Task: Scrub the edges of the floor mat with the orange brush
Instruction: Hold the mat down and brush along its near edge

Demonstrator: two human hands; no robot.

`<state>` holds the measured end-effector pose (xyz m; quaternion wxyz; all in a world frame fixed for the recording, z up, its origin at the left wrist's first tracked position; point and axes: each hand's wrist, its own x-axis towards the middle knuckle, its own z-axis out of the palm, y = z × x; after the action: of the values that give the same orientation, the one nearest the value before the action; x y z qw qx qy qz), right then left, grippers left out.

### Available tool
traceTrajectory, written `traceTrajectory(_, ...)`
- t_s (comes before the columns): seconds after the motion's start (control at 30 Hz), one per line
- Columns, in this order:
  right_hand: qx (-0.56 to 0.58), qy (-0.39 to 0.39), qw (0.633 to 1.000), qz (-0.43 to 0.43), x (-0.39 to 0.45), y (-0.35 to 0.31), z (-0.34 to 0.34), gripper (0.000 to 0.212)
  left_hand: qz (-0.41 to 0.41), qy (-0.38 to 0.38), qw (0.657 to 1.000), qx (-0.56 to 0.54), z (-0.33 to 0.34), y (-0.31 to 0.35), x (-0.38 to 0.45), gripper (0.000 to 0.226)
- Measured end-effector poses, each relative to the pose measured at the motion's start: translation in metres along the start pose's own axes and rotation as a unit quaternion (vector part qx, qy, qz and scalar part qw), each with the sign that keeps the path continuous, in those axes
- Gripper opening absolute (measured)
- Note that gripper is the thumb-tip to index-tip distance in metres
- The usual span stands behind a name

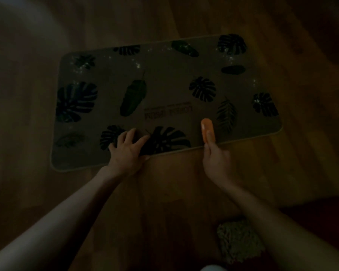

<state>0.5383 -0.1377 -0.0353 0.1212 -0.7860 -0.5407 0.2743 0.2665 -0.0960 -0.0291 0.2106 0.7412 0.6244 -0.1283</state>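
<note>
In dim light we see the floor mat [164, 79] lying flat on the wooden floor [174, 192], a rounded rectangle printed with dark tropical leaves, some lettering near its middle, and pale specks scattered along its far side. At its near edge, our left hand [128, 151] rests spread open, fingers on the mat and thumb along the rim. Further right, our right hand [215, 161] grips the orange brush [208, 133], which stands tilted over the same near edge. Below it, a pale knitted cloth [239, 241] lies on the floor.
</note>
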Motion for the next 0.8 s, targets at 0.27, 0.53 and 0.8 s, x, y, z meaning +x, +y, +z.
traceTrajectory(0.27,0.021,-0.095,0.992,-0.083,-0.037,-0.059,0.037,0.053,-0.033,-0.017,0.999,0.034,-0.005,-0.009,-0.009,0.067)
traceTrajectory(0.53,-0.047,-0.095,0.986,-0.129,-0.023,-0.052,0.032,0.055,-0.026,-0.027,0.998,0.049,-0.011,-0.010,-0.011,0.068)
traceTrajectory(0.8,-0.055,-0.049,0.995,-0.071,-0.009,-0.033,0.008,0.055,0.010,0.000,0.997,0.080,0.003,-0.011,-0.019,0.067)
